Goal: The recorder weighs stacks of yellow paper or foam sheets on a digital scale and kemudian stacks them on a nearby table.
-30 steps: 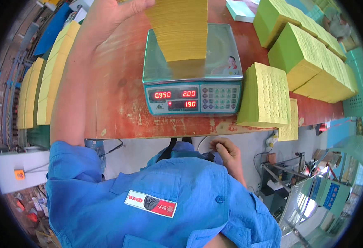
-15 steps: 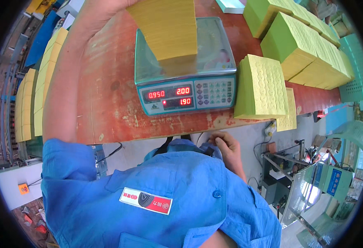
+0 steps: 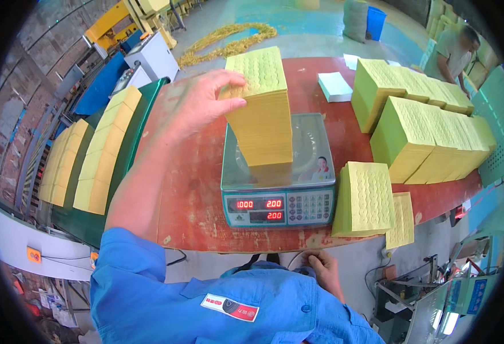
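Observation:
A tall stack of embossed yellow paper [image 3: 263, 123] stands upright on the metal pan of a digital scale [image 3: 312, 135] with lit red digits. My left hand [image 3: 215, 97] is at the stack's top left corner, fingers curled over the upper edge and thumb against its side. Down by my waist, below the table edge, my right hand [image 3: 323, 268] is closed with its fingers curled. A thin pale curved line runs beside it, and whatever is inside its fingers is hidden. Right of the scale stands a shorter yellow stack [image 3: 364, 198], with a loose yellow sheet [image 3: 401, 221] next to it.
Rows of yellow stacks [image 3: 430, 140] fill the table's right side, near a pad of white paper [image 3: 335, 86]. More yellow blocks [image 3: 106, 146] lie on a green conveyor [image 3: 123, 163] at left. Another person [image 3: 452, 57] is at the far right. The red table [image 3: 189, 200] curves toward me.
The view has tilted up, showing more of the room. My left hand, formerly cut off by the top edge, now shows at the stack's top. The scale's digits have changed.

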Motion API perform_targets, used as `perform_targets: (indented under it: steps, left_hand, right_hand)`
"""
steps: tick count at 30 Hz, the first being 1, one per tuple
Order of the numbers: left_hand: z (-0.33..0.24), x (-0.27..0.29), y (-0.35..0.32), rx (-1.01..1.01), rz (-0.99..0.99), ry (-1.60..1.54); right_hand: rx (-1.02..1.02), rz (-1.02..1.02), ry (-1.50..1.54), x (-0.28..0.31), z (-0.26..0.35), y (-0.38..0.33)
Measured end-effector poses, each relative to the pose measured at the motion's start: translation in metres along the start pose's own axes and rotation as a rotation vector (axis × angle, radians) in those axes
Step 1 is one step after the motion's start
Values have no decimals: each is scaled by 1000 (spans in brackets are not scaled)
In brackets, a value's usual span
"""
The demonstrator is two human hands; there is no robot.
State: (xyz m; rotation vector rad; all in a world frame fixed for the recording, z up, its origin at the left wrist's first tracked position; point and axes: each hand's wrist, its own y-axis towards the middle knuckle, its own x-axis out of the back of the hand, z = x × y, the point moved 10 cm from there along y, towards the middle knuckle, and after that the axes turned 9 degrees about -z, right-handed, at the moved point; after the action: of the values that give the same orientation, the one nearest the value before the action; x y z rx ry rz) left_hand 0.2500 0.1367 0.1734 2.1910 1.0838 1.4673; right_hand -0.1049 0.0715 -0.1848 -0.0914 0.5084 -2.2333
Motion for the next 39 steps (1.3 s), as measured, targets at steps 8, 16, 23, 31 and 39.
perform_targets:
  steps: [8,16,23,31,39]
  left_hand:
    - [-2,1,2,110,77,5]
    - [-28,-2,1,-117,90,269]
    - [-20,-2,8,-148,128,280]
    - [-64,17,-14,-430,-145,438]
    - [-154,-1,-126,-615,-59,450]
  right_hand:
    - [32,8,-11,-6,-7,5]
    - [44,24,-93,-17,-2,9]
    - [23,30,-29,-23,-11,10]
    - [19,75,38,-32,18,-3]
    - [49,483,536,-104,178,-5]
